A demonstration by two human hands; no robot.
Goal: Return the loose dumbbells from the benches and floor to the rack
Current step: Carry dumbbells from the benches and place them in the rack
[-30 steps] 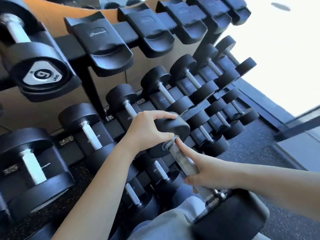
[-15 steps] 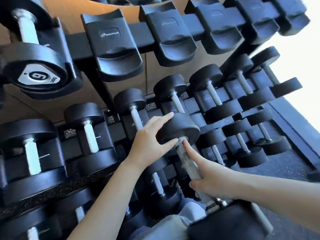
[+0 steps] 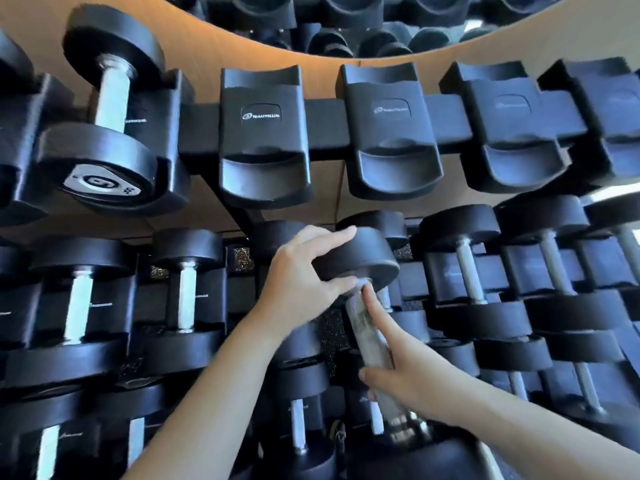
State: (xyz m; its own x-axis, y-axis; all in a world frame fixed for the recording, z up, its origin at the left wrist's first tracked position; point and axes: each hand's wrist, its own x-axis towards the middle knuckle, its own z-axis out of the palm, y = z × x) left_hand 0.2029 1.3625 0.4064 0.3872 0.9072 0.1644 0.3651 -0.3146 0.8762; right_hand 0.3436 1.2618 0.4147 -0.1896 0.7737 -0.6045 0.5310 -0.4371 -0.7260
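Just below the empty top-row cradles [image 3: 391, 140] of the rack [image 3: 325, 123], the loose dumbbell [image 3: 360, 261] has risen since a second ago, left grip [image 3: 301, 271] cupped round its upper head and right grip [image 3: 405, 372] clamped on its knurled handle, so seating it looks close.

I count one loose dumbbell [image 3: 360, 261] and two hands on it, a left hand [image 3: 298, 275] and a right hand [image 3: 412, 379]. On the rack's [image 3: 325, 123] top rail: four empty cradles [image 3: 263, 133] and one racked dumbbell [image 3: 110, 95] in full view by the left end. The lower rows [image 3: 187, 285] overlap too much for a sure count.
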